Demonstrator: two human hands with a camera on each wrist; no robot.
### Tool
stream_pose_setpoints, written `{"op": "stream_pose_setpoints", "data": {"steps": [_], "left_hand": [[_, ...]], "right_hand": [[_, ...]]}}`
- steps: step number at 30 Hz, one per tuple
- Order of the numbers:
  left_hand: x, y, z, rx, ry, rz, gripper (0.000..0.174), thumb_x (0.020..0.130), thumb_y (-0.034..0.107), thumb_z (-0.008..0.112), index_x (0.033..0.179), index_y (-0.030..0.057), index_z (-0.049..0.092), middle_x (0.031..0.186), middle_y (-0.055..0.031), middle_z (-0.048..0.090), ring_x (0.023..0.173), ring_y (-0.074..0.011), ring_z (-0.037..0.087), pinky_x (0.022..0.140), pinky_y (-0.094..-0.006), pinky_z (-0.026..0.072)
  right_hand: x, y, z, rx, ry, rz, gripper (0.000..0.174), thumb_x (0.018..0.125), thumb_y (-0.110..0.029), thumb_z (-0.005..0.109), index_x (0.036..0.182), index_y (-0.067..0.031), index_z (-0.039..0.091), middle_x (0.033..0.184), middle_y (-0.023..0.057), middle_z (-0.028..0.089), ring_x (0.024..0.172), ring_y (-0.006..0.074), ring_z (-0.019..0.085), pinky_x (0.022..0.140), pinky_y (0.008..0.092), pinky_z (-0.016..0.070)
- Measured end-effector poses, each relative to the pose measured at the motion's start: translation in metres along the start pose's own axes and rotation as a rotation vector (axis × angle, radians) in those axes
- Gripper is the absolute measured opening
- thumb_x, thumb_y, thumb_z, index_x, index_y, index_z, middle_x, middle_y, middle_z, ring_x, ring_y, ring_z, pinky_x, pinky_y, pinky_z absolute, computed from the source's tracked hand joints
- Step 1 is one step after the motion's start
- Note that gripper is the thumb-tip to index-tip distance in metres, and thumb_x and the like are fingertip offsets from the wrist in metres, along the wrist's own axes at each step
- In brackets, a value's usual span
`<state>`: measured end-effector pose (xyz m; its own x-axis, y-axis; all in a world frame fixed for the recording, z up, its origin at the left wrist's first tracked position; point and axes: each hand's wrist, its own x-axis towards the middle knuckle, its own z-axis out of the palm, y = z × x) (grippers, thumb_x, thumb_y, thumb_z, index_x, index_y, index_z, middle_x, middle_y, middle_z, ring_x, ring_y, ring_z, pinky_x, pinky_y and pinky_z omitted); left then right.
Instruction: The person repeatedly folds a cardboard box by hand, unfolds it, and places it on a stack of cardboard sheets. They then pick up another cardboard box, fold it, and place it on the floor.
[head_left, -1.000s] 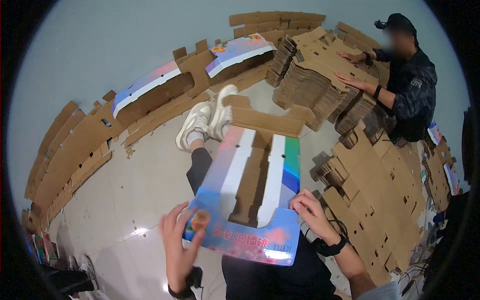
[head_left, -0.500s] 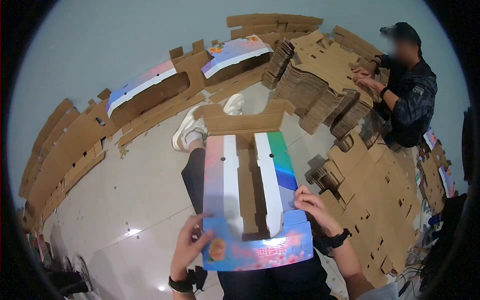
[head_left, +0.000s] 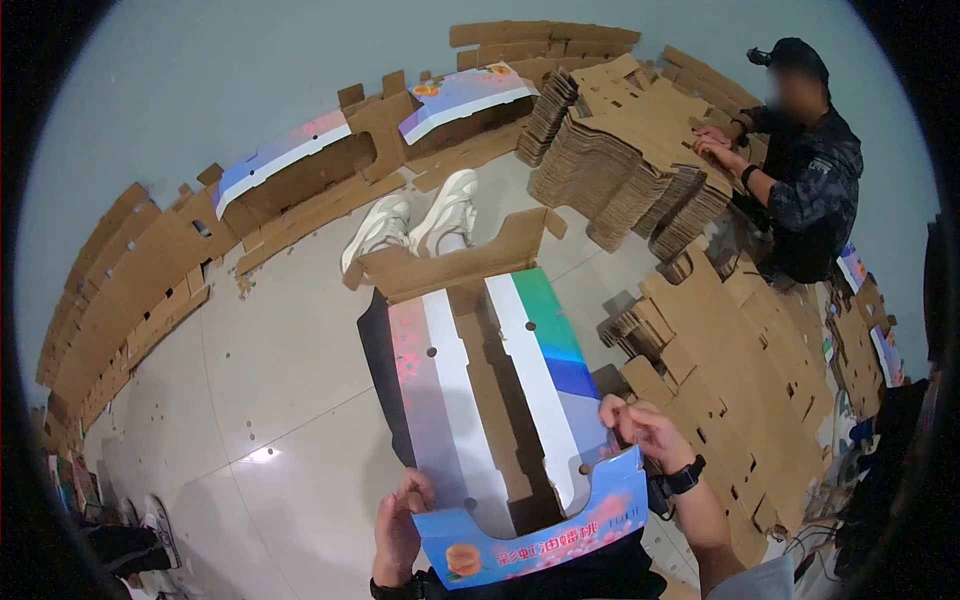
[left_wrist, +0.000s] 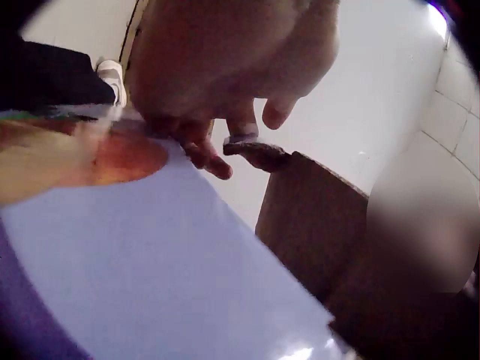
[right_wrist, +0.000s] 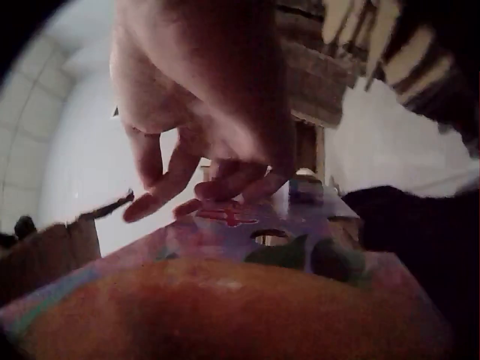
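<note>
A printed cardboard fruit box (head_left: 460, 400) lies lengthwise over the person's lap, its top split by a long slot between two white strips. Its blue near end panel (head_left: 530, 545) bears a peach picture and red characters; a brown flap (head_left: 470, 255) rises at the far end. At the near left corner, the left hand (head_left: 403, 520) has its fingers beside the box edge. In the left wrist view those fingers hang down, slightly bent, along the edge. The right hand (head_left: 650, 432), fingers loosely bent, touches the box's right side near the end panel.
Tall stacks of flattened cardboard (head_left: 610, 170) stand ahead to the right, where another person (head_left: 810, 180) works. Flat cardboard sheets (head_left: 730, 380) cover the floor on the right. Opened boxes (head_left: 290, 185) line the wall. White shoes (head_left: 440, 220) show beyond the box.
The box has turned, its far end swinging left and its near end coming closer. The left hand has moved down and right, the right hand slightly right. The other person's hands have come together.
</note>
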<state>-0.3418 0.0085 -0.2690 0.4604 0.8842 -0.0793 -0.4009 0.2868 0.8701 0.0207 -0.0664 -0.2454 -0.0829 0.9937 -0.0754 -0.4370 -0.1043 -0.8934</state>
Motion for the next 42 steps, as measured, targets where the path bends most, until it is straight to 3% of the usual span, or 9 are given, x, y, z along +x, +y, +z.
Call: {"op": "stream_pose_setpoints", "data": {"steps": [5, 7, 13, 16, 21, 28, 35, 40, 42], "left_hand": [[-0.004, -0.005, 0.020, -0.069, 0.048, 0.037, 0.072, 0.097, 0.058, 0.024, 0.052, 0.0043, 0.042, 0.075, -0.0114, 0.051, 0.074, -0.0188, 0.045, 0.067, -0.0279, 0.0343], [-0.008, -0.013, 0.014, -0.197, 0.076, 0.026, 0.075, 0.097, 0.059, 0.021, 0.049, 0.0048, 0.041, 0.072, -0.0131, 0.052, 0.071, -0.0197, 0.045, 0.066, -0.0285, 0.0350], [-0.014, -0.008, 0.004, -0.246, -0.059, 0.075, 0.060, 0.099, 0.053, 0.026, 0.086, 0.0010, 0.054, 0.068, -0.0119, 0.054, 0.061, -0.0205, 0.047, 0.062, -0.0297, 0.0395], [-0.005, 0.009, 0.016, 0.182, 0.104, 0.071, 0.023, 0.090, 0.018, 0.055, 0.108, 0.0041, 0.056, 0.081, -0.0087, 0.056, 0.069, -0.0184, 0.050, 0.072, -0.0297, 0.0393], [0.019, 0.032, 0.049, 1.230, -0.075, 0.339, 0.047, 0.081, 0.019, 0.065, 0.128, 0.0157, 0.057, 0.090, -0.0053, 0.049, 0.089, -0.0216, 0.048, 0.087, -0.0391, 0.0321], [0.015, 0.024, 0.063, 1.400, -0.116, 0.442, 0.030, 0.081, 0.029, 0.067, 0.105, 0.0122, 0.064, 0.087, -0.0081, 0.049, 0.086, -0.0266, 0.050, 0.080, -0.0417, 0.0356], [-0.021, 0.032, -0.029, 0.534, 0.410, 0.413, 0.024, 0.094, 0.027, 0.052, 0.092, 0.0036, 0.051, 0.086, -0.0059, 0.045, 0.081, -0.0176, 0.045, 0.074, -0.0321, 0.0379], [-0.067, 0.022, -0.087, 0.471, 0.463, 0.015, 0.035, 0.090, 0.013, 0.057, 0.120, 0.0059, 0.041, 0.097, -0.0061, 0.052, 0.085, -0.0173, 0.052, 0.076, -0.0321, 0.0443], [-0.085, 0.006, -0.091, 0.398, 0.468, -0.182, 0.071, 0.082, -0.002, 0.062, 0.141, 0.0082, 0.024, 0.109, -0.0099, 0.057, 0.092, -0.0192, 0.060, 0.082, -0.0326, 0.0497]], "right_hand": [[0.013, -0.023, 0.008, -0.464, 0.021, 0.015, 0.028, 0.093, -0.026, 0.056, 0.097, -0.0010, 0.067, 0.104, 0.0033, 0.052, 0.094, 0.0165, 0.050, 0.083, 0.0285, 0.0436], [0.019, -0.038, 0.013, -0.988, -0.266, -0.129, 0.030, 0.092, -0.027, 0.059, 0.109, -0.0042, 0.067, 0.107, 0.0044, 0.052, 0.103, 0.0184, 0.049, 0.091, 0.0295, 0.0389], [0.015, -0.077, 0.014, -0.857, -0.634, 0.002, 0.064, 0.085, -0.037, 0.069, 0.139, -0.0118, 0.047, 0.135, 0.0097, 0.046, 0.126, 0.0264, 0.039, 0.105, 0.0394, 0.0267], [0.006, -0.084, 0.021, -0.939, -0.703, 0.050, 0.071, 0.083, -0.038, 0.071, 0.142, -0.0121, 0.043, 0.142, 0.0106, 0.041, 0.131, 0.0280, 0.036, 0.107, 0.0413, 0.0254], [0.006, -0.091, 0.045, -1.197, -0.826, -0.073, 0.065, 0.081, -0.028, 0.075, 0.138, -0.0134, 0.049, 0.131, 0.0098, 0.050, 0.121, 0.0277, 0.043, 0.099, 0.0374, 0.0340], [0.020, -0.051, 0.063, -1.509, -0.607, -0.170, 0.030, 0.090, -0.035, 0.062, 0.113, -0.0162, 0.065, 0.088, 0.0045, 0.052, 0.082, 0.0210, 0.053, 0.074, 0.0318, 0.0398], [-0.006, -0.104, 0.026, -1.156, 0.047, -0.216, 0.017, 0.087, -0.016, 0.064, 0.074, -0.0058, 0.058, 0.070, 0.0043, 0.049, 0.070, 0.0171, 0.050, 0.065, 0.0284, 0.0386], [-0.041, -0.088, -0.028, -1.078, 0.277, 0.014, 0.020, 0.085, -0.020, 0.067, 0.096, -0.0072, 0.057, 0.092, -0.0002, 0.053, 0.085, 0.0118, 0.048, 0.075, 0.0269, 0.0371], [-0.057, -0.078, -0.047, -1.048, 0.332, 0.178, 0.065, 0.082, -0.026, 0.072, 0.137, -0.0114, 0.040, 0.135, 0.0054, 0.044, 0.118, 0.0162, 0.041, 0.096, 0.0322, 0.0348]]}}
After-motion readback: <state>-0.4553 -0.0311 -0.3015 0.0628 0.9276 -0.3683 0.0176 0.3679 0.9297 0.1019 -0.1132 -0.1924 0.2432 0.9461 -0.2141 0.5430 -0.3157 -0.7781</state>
